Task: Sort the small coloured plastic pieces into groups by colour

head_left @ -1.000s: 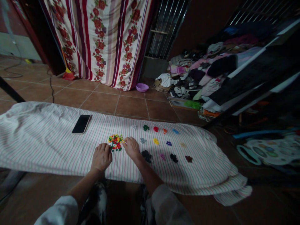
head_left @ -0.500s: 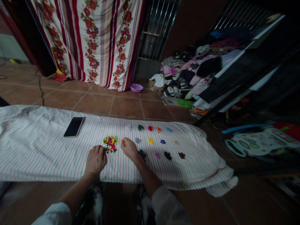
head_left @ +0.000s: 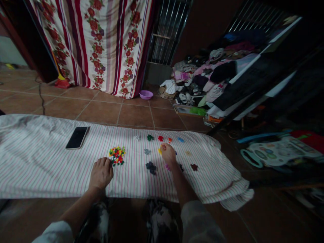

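On the striped cloth (head_left: 83, 175) lies a mixed pile of small coloured pieces (head_left: 117, 155). Beside its lower left edge rests my left hand (head_left: 101, 172), fingers curled and what is under them hidden. My right hand (head_left: 167, 153) is closed at the yellow pile (head_left: 159, 151), partly covering it; anything in its fingertips is too small to make out. Around it are sorted piles: dark green (head_left: 150, 137), red (head_left: 160, 138), orange (head_left: 170, 139), light blue (head_left: 180, 139), grey (head_left: 147, 151), dark grey (head_left: 151, 167), beige (head_left: 187, 153) and brown (head_left: 194, 167).
A phone (head_left: 77, 137) lies on the cloth at the left. Beyond the cloth, a purple basin (head_left: 146, 95) stands on the tiled floor near a floral curtain (head_left: 111, 47). Clothes are heaped (head_left: 199, 77) at the back right.
My right hand has moved right, from beside the mixed pile to the yellow pile, uncovering the dark grey pile. My left hand stays by the mixed pile. The view has shifted slightly.
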Demonstrator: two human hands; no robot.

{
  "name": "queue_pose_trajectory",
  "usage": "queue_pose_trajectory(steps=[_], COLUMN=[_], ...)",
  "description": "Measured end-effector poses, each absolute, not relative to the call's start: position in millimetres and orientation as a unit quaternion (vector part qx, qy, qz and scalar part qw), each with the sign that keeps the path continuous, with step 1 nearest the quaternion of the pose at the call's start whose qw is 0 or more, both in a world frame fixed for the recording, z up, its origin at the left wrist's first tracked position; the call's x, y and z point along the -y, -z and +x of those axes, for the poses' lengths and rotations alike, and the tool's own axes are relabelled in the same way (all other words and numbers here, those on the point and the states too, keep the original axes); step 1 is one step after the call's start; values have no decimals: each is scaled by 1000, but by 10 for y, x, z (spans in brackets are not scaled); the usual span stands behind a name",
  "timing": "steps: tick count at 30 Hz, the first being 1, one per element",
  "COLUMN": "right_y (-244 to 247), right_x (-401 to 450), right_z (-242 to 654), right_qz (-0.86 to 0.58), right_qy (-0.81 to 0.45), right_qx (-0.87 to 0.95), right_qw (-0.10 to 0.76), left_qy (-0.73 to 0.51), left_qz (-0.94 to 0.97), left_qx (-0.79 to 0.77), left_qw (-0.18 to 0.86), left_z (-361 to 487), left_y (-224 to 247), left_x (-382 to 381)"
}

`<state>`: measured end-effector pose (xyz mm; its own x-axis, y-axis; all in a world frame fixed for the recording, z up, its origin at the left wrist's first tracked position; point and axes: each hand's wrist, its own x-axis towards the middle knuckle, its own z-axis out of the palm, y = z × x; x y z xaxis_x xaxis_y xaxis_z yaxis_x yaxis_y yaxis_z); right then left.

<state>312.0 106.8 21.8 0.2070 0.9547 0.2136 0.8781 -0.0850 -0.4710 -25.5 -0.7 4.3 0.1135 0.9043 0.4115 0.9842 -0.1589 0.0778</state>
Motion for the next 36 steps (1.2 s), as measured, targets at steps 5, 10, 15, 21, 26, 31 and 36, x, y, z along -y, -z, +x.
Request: queue_pose_trajectory(steps=[5, 10, 15, 21, 26, 31, 36], right_y=[-146, -94, -71, -8, 58, 92, 104], right_x=[-1066, -1050, -1045, -1025, -1009, -987, -975], right_z=[3257, 3267, 3286, 3305, 3326, 3326, 3324], right_qz=[-763, -759, -747, -740, -725, -715, -715], right_qy=[-110, -104, -97, -103, -103, -104, -106], right_qx=[604, 606, 621, 630, 638, 636, 633], right_qw=[205, 214, 215, 214, 239, 272, 276], left_qy=[195, 210, 201, 189, 191, 195, 205], left_qz=[-738, -738, -741, -742, -740, -739, -736], left_qx=[636, 633, 632, 633, 634, 635, 636], left_qw=[110, 104, 108, 114, 119, 112, 106], left_z=[-260, -262, -268, -268, -263, -257, -256], left_y=[-32, -22, -15, -6, -16, -29, -28], left_x=[5, 0, -1, 1, 1, 5, 2])
